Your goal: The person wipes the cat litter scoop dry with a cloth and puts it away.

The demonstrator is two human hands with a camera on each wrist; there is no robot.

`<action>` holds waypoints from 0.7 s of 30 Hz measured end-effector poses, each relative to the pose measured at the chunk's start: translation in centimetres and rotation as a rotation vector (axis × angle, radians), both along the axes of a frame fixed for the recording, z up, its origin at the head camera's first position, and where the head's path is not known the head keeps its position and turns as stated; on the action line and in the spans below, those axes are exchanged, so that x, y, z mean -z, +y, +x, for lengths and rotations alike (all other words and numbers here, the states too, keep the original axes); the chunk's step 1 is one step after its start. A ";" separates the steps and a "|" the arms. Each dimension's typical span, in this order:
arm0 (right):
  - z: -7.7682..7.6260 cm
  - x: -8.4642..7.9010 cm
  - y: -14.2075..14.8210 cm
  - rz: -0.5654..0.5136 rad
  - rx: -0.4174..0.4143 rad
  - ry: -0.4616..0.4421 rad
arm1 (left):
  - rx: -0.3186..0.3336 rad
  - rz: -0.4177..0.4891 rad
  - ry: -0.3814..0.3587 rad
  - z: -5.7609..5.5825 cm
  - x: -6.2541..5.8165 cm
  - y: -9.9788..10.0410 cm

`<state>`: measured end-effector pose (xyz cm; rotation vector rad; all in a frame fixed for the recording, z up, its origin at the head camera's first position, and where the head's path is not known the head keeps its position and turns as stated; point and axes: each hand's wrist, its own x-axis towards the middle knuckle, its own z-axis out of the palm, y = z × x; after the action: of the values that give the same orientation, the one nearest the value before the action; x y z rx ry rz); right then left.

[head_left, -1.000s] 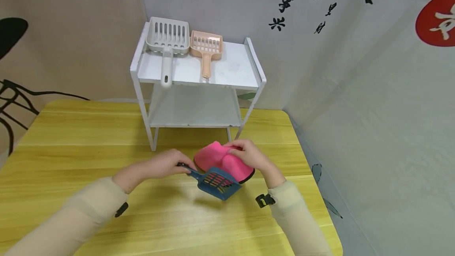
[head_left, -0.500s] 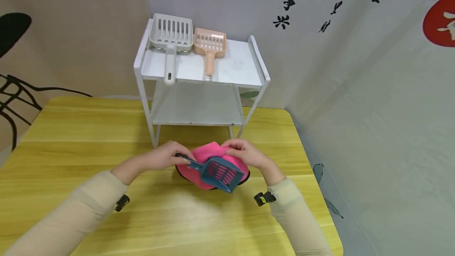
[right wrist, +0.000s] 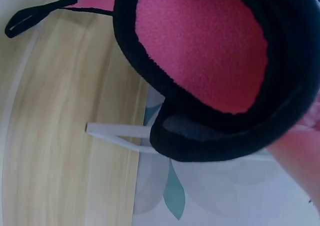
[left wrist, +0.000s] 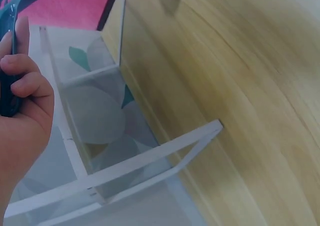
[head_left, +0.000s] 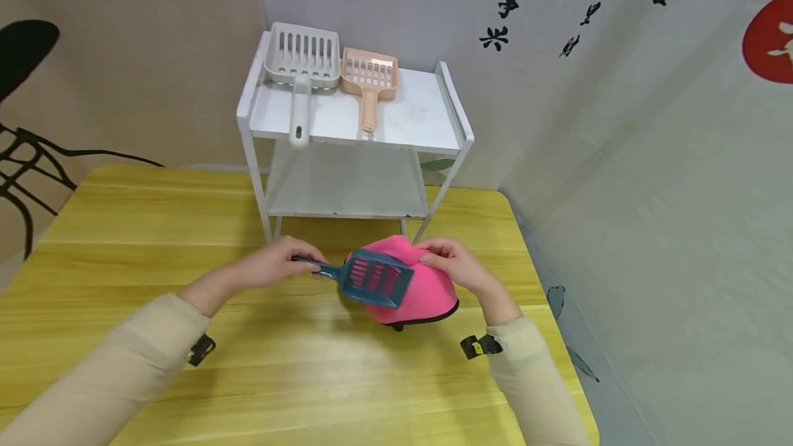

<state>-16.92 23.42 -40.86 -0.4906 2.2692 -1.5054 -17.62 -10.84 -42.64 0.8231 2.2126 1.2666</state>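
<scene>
My left hand (head_left: 275, 263) grips the handle of a dark blue slotted litter scoop (head_left: 376, 279), held above the table with its head to the right. In the left wrist view, fingers curl round the dark handle (left wrist: 10, 85). Behind and against the scoop hangs a pink cleaning cloth (head_left: 427, 291) with black edging. My right hand (head_left: 455, 263) pinches its upper right part in a fold. Close in the right wrist view, the cloth (right wrist: 200, 45) shows fuzzy pink pile and black trim, with a black loop (right wrist: 30, 20) at one corner. It hides most of the right hand.
A white two-tier rack (head_left: 347, 184) stands at the back of the wooden table (head_left: 248, 377). On its top lie a light grey slotted scoop (head_left: 303, 60) and a smaller peach one (head_left: 370, 78), handles forward. A printed curtain (head_left: 619, 157) hangs at the right.
The scoop has turned and moved up and left, its slots now over the cloth. The cloth has swung from behind both hands towards the right. Both hands keep their hold.
</scene>
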 end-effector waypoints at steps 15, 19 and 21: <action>0.3 -1.2 3.2 0.002 0.116 0.025 | -0.142 -0.019 -0.008 -0.6 0.0 -0.6; 0.5 -1.3 3.6 0.024 0.124 0.026 | -0.178 -0.011 0.002 -0.7 -0.4 -0.8; 0.6 -1.2 3.9 0.037 0.126 0.024 | -0.188 -0.014 0.000 -0.7 -0.6 -0.7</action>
<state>-16.35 27.37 -39.66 -0.3628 2.3819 -1.5216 -18.29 -11.55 -42.02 0.6211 2.3408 1.3346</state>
